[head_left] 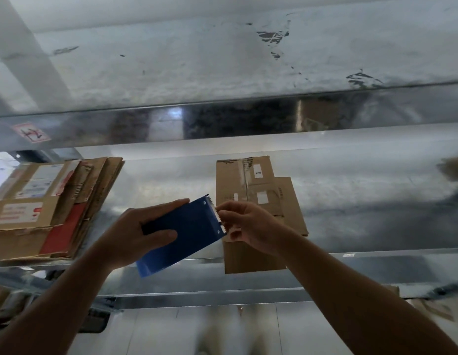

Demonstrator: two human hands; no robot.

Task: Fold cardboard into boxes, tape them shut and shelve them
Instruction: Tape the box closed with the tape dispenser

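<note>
Taping stage, judged by the tool in hand, though no folded box is in view. Both hands are raised in front of a metal shelf (363, 201), forearms reaching up and inward from the lower corners of the view.

Left hand (143, 234) grips a blue tape dispenser (187, 237): thumb laid across the near face, fingers wrapped over the far edge. Dispenser is tilted, with its toothed cutter (217, 213) pointing up and to the right.

Right hand (246, 226) meets it at the cutter, thumb and forefinger pressed together in a pinch at the teeth, other fingers curled beneath. Likely hunting for the tape's loose end. Tape itself is too thin to make out, so I cannot tell whether any is caught.

Flattened cardboard (251, 183) lies on the shelf just behind the hands, unfolded, its near end hanging over the shelf's front lip. A stack of flattened cartons (43, 208), some labelled and one red, sits on the same shelf well to the left.

Next move, as I judge it: draw a length of tape free with the right hand while the left steadies the dispenser. The cardboard needs folding up before tape can close anything. Risk: the tape end slips back onto the roll.
</note>
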